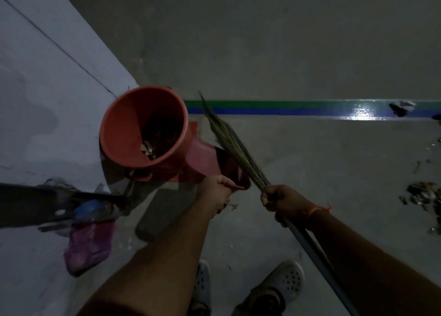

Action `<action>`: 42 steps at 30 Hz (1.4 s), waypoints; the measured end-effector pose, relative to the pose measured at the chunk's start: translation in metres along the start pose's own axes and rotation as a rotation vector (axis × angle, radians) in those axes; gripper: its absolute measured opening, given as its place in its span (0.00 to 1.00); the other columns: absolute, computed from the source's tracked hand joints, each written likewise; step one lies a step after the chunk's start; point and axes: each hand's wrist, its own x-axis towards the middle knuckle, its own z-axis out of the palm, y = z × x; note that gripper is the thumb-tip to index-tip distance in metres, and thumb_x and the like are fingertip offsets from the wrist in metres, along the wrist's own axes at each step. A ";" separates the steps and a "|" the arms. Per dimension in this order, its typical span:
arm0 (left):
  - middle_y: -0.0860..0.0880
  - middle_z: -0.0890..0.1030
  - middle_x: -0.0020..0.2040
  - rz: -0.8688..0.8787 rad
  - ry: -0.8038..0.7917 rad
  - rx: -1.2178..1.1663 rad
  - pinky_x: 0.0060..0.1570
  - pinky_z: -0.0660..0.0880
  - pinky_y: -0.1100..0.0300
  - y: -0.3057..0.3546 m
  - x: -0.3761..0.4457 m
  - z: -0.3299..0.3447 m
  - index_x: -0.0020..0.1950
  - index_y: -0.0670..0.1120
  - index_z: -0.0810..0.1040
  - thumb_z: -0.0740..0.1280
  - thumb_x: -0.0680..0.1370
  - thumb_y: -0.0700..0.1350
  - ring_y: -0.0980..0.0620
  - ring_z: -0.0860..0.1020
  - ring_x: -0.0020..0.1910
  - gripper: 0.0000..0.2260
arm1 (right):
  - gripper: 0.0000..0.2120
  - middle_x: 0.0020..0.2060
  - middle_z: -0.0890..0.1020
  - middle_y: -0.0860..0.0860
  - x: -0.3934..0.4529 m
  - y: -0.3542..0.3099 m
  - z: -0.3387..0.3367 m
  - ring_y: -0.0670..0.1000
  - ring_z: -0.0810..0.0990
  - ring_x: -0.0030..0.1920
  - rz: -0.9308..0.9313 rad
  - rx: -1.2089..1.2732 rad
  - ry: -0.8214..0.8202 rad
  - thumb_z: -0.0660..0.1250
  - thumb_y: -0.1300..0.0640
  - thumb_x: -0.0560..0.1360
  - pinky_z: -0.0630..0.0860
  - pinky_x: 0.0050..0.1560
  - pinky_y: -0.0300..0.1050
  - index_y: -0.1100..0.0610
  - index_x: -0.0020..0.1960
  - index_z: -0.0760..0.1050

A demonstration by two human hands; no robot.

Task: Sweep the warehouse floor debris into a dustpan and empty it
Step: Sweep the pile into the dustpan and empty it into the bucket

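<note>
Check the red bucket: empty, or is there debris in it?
Not empty. The red bucket stands upright, and pale scraps with dark debris lie at its bottom, well below the rim.

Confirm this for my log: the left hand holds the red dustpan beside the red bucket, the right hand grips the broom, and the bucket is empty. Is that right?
Not quite. The head view shows the red bucket is not empty: scraps of debris lie at its bottom. The rest stands: the left hand holds the red dustpan beside the bucket, and the right hand grips the broom.
</note>
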 end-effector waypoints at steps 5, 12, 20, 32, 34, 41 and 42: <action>0.42 0.74 0.30 -0.059 -0.006 -0.024 0.24 0.59 0.65 -0.035 0.025 0.001 0.48 0.40 0.80 0.65 0.77 0.31 0.52 0.64 0.21 0.07 | 0.12 0.33 0.73 0.58 0.037 0.018 0.024 0.53 0.74 0.22 0.057 -0.041 -0.099 0.60 0.72 0.74 0.72 0.26 0.44 0.57 0.40 0.75; 0.46 0.79 0.28 -0.146 0.037 0.010 0.25 0.60 0.62 -0.074 0.065 -0.006 0.46 0.42 0.80 0.61 0.78 0.29 0.51 0.66 0.25 0.12 | 0.12 0.32 0.72 0.58 0.097 0.019 0.059 0.52 0.71 0.25 0.167 -0.003 -0.171 0.59 0.71 0.74 0.71 0.27 0.41 0.58 0.39 0.75; 0.43 0.77 0.30 -0.115 -0.036 0.129 0.21 0.60 0.66 -0.080 0.087 0.043 0.45 0.44 0.82 0.66 0.78 0.32 0.51 0.66 0.21 0.09 | 0.11 0.33 0.70 0.58 0.095 0.074 0.042 0.52 0.69 0.27 0.201 0.284 0.011 0.57 0.72 0.73 0.70 0.25 0.40 0.60 0.41 0.72; 0.43 0.77 0.30 0.052 -0.175 0.268 0.20 0.61 0.67 0.038 0.063 0.216 0.48 0.42 0.82 0.62 0.76 0.29 0.52 0.66 0.17 0.12 | 0.11 0.31 0.68 0.56 0.000 0.174 -0.124 0.50 0.67 0.24 0.274 0.499 0.299 0.56 0.71 0.75 0.68 0.25 0.40 0.60 0.41 0.72; 0.44 0.77 0.29 0.079 -0.204 0.287 0.19 0.60 0.69 0.060 0.051 0.244 0.48 0.42 0.81 0.61 0.76 0.28 0.56 0.66 0.15 0.12 | 0.10 0.31 0.69 0.56 -0.018 0.182 -0.151 0.51 0.67 0.26 0.285 0.522 0.358 0.56 0.71 0.75 0.68 0.24 0.40 0.60 0.41 0.72; 0.45 0.79 0.31 0.143 -0.309 0.403 0.19 0.63 0.67 0.128 0.035 0.331 0.46 0.46 0.82 0.63 0.76 0.29 0.54 0.70 0.19 0.13 | 0.10 0.31 0.67 0.56 -0.065 0.214 -0.244 0.51 0.67 0.27 0.282 0.638 0.616 0.56 0.71 0.75 0.67 0.24 0.39 0.61 0.39 0.70; 0.46 0.79 0.31 0.160 -0.320 0.412 0.20 0.64 0.67 0.138 0.037 0.344 0.45 0.46 0.82 0.64 0.76 0.29 0.54 0.71 0.20 0.13 | 0.10 0.30 0.67 0.55 -0.069 0.217 -0.255 0.51 0.66 0.27 0.275 0.646 0.656 0.57 0.70 0.76 0.67 0.24 0.39 0.60 0.39 0.70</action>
